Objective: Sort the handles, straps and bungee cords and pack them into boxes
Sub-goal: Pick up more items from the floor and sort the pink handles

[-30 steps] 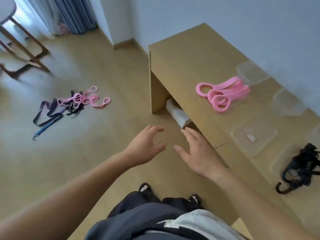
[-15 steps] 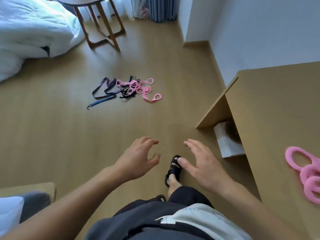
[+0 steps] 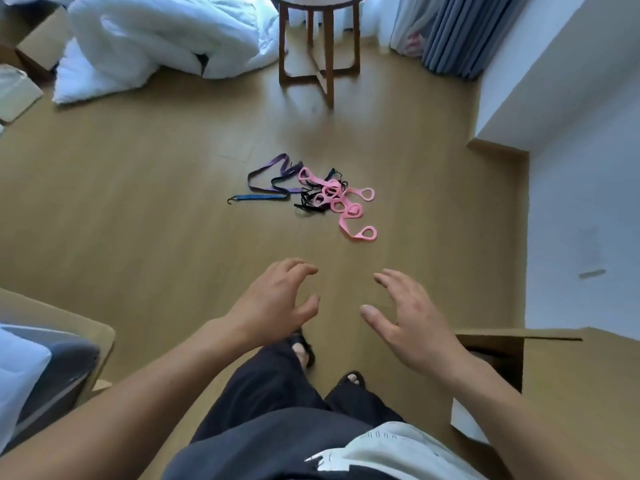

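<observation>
A small heap lies on the wooden floor ahead of me: several pink loop handles [image 3: 348, 206], a purple strap [image 3: 273, 169], a blue bungee cord [image 3: 258, 197] with a dark hook, and a tangle of black cords [image 3: 310, 204]. My left hand [image 3: 273, 299] and my right hand [image 3: 412, 318] hover in front of me, well short of the heap, both empty with fingers spread and curled. The boxes are out of view.
A wooden desk corner [image 3: 568, 368] stands at the lower right. A round table's wooden legs [image 3: 320, 50] rise beyond the heap, with a white duvet [image 3: 156, 39] to their left and curtains [image 3: 453, 32] at the back right. Cardboard [image 3: 38, 39] lies far left.
My view has swung left from the desk to the floor heap, which is now closer and centred. Both hands stay empty and spread in front of me.
</observation>
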{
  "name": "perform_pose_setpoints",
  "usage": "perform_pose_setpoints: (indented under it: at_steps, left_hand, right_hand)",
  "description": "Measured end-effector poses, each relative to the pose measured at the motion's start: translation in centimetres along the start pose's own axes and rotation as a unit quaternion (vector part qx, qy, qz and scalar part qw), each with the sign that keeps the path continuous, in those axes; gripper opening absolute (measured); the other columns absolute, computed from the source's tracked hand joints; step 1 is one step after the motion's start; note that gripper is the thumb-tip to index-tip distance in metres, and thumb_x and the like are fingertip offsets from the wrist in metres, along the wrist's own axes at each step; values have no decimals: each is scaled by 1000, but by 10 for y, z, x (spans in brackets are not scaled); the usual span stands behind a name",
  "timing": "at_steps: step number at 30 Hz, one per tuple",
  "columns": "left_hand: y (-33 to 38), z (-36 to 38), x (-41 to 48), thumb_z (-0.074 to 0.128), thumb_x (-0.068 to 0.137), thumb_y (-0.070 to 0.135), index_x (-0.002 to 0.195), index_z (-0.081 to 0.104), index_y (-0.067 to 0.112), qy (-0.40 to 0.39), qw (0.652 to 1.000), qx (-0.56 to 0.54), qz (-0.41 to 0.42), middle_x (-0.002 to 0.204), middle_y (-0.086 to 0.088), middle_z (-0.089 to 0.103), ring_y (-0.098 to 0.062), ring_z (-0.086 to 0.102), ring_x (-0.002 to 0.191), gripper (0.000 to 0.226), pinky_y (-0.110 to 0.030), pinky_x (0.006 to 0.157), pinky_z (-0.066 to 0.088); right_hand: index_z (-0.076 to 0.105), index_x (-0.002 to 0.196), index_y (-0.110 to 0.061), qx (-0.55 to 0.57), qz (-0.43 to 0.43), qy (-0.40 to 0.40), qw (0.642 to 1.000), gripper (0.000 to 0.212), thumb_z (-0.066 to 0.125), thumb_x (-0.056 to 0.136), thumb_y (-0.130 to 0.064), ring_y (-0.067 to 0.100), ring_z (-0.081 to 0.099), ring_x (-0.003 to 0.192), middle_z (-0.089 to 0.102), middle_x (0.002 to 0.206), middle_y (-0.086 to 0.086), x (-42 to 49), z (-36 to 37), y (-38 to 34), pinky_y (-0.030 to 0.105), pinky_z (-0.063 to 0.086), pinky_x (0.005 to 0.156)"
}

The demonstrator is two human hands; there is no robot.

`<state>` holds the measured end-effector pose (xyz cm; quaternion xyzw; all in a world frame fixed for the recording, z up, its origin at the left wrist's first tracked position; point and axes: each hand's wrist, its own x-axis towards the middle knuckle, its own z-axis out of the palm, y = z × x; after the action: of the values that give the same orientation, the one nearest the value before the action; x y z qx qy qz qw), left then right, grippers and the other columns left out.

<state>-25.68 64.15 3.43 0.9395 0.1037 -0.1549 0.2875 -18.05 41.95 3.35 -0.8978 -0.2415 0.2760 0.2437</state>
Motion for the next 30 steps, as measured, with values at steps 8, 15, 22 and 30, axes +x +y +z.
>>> perform_pose_setpoints:
  at_steps: [8, 15, 22, 30]
  left_hand:
    - [-52, -45, 115, 54, 94, 39, 141, 45, 20, 14, 999, -45, -28, 144, 6, 44, -9, 35, 134, 52, -24, 109, 28]
    - [-88, -81, 236, 55, 93, 39, 140, 46, 20, -22, 999, -15, -20, 142, 6, 45, -9, 36, 132, 51, -23, 108, 29]
    - [-111, -55, 372, 54, 93, 36, 139, 47, 18, -76, 995, 20, -57, 142, 2, 46, -15, 38, 132, 51, -28, 108, 32]
    - [-178, 51, 533, 50, 94, 37, 141, 44, 19, -123, 983, 15, -138, 143, 1, 45, -17, 39, 131, 50, -31, 105, 35]
  right_hand:
    - [32, 148, -24, -41, -13, -33, 999, 63, 48, 94, -51, 6, 18, 143, 27, 155, -9, 141, -24, -25, 32, 21, 118]
    - [30, 149, -24, -22, 14, -37, 999, 63, 48, 95, -51, 8, 17, 144, 26, 156, -8, 265, -39, -32, 33, 21, 118]
    - [31, 149, -21, -8, 59, -54, 997, 62, 48, 95, -47, 12, 18, 143, 27, 155, -6, 390, -33, 33, 35, 24, 116]
    - [31, 149, -18, -33, 107, -116, 987, 62, 48, 96, -43, 19, 26, 139, 31, 151, -2, 540, 35, 150, 37, 28, 113]
